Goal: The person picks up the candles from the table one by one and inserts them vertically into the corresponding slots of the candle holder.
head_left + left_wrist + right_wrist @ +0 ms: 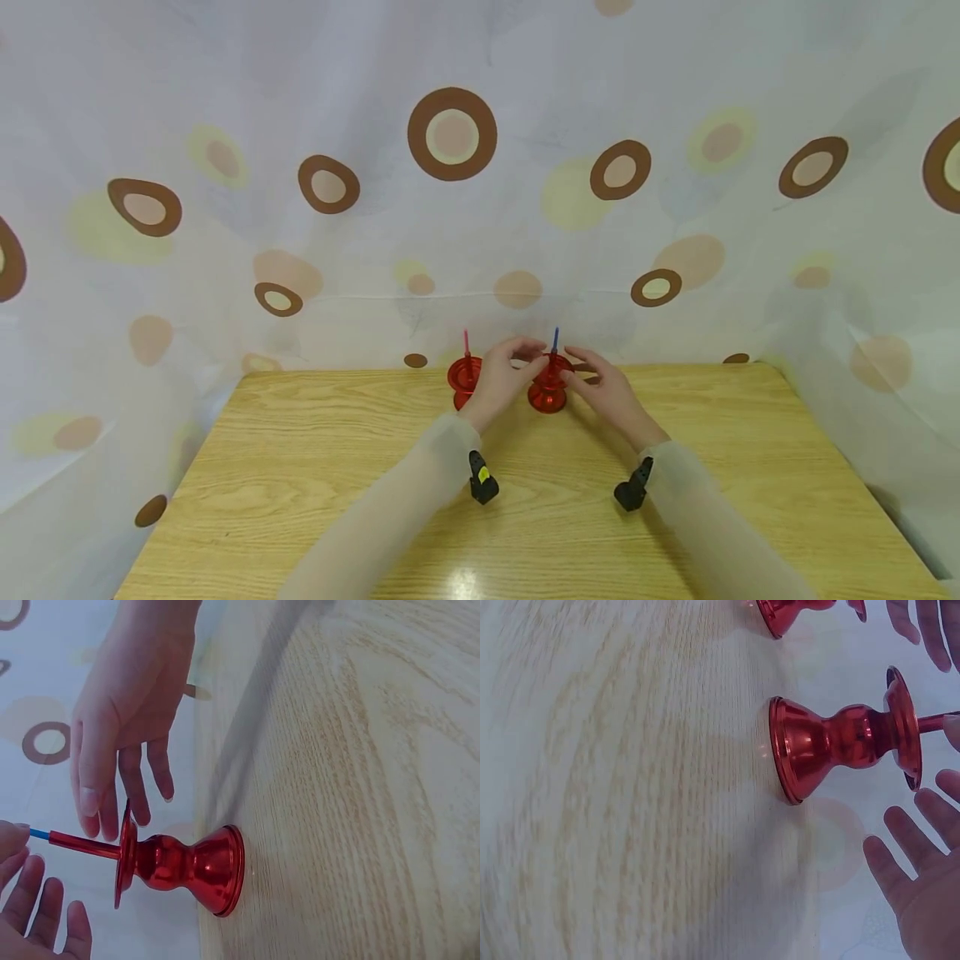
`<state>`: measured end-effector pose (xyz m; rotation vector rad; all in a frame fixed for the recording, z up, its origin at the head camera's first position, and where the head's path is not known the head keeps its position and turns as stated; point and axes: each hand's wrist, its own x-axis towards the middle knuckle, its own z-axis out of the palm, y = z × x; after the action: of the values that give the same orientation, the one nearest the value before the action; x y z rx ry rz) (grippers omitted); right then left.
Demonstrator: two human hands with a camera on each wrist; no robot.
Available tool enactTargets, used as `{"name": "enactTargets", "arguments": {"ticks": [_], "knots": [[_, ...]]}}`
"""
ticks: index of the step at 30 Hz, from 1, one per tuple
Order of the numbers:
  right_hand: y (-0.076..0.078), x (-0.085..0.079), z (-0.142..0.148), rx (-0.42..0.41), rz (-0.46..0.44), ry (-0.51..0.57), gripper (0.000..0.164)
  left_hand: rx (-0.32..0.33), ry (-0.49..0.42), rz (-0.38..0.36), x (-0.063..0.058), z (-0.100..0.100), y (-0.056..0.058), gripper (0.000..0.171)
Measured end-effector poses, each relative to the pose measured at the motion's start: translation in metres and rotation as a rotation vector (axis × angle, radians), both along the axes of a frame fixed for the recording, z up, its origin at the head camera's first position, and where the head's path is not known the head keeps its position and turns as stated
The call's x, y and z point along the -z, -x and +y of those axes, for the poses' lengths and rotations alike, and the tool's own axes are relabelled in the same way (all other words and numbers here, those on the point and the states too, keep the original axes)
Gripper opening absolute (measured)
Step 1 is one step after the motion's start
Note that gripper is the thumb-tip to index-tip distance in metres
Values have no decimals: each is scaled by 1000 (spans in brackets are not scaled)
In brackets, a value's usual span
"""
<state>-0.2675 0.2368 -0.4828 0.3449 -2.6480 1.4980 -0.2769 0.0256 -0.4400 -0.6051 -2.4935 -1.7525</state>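
Note:
A red metal candle holder [547, 402] stands upright on the table, a thin blue candle [556, 338] rising from its narrow stem. On its left is my left hand [510, 375], fingers loosely bent. My right hand [603, 392] is on its right side, fingers spread and relaxed. Neither hand visibly grips the holder. In the left wrist view, the left thumb covers the candle's top end; whether it touches cannot be told. A second red candle holder [462, 400] with a pink candle [466, 340] stands to the left, partly hidden behind the left hand.
Both holders stand near the back edge of the wooden table [337, 467]. Behind and beside it hangs a white cloth [360, 100] with brown, yellow and pinkish spots. A black wrist camera [482, 479] sits on the left sleeve, another [633, 485] on the right.

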Motion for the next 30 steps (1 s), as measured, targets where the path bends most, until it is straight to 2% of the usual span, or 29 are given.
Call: {"name": "enactTargets", "arguments": {"ticks": [7, 15, 23, 30], "knots": [[-2, -2, 2, -8, 13, -43, 52, 11, -19, -4, 0, -6, -9, 24], [-7, -14, 4, -16, 25, -80, 53, -13, -20, -28, 3, -18, -20, 27], [-17, -19, 12, -13, 41, -83, 50, -11, -8, -12, 9, -28, -31, 26], [-27, -20, 20, -10, 101, -93, 46, 6, -8, 4, 12, -37, -44, 23]]}}
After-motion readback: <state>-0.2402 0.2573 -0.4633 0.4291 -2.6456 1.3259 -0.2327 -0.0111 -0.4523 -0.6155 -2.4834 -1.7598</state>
